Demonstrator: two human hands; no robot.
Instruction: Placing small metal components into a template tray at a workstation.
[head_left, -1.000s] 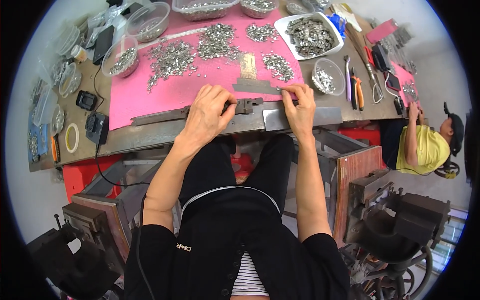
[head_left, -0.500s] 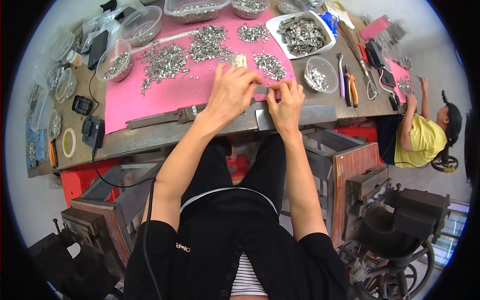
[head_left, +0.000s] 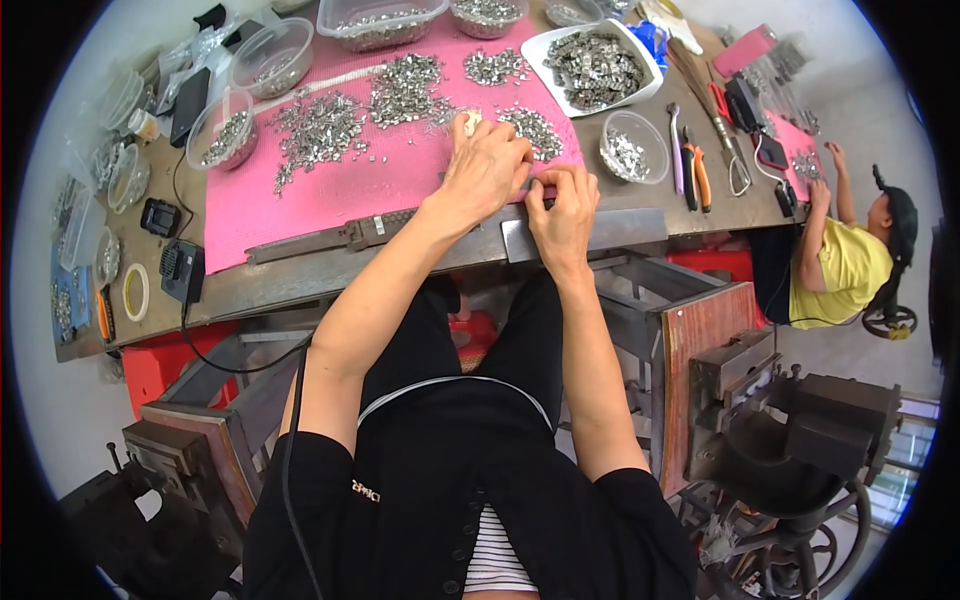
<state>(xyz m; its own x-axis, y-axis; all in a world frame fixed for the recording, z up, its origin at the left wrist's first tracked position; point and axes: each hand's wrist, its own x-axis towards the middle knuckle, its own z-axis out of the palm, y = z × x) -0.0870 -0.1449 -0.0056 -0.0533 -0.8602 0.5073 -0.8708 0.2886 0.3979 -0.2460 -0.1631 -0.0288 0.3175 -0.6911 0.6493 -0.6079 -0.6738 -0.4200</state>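
The left hand (head_left: 482, 175) has shifted from the steel bar (head_left: 300, 243) fronting the pink mat (head_left: 265, 212) to beside the right hand (head_left: 563, 215); both curl, their grasp impossible to tell.

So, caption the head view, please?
Left hand and right hand close together at a pink mat strewn with metal pieces.

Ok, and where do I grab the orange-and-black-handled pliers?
Probably around both long handles of the orange-and-black-handled pliers, from the near edge of the brown table: the handles point that way, the head away, and the slim purple-handled tool crowds their left.
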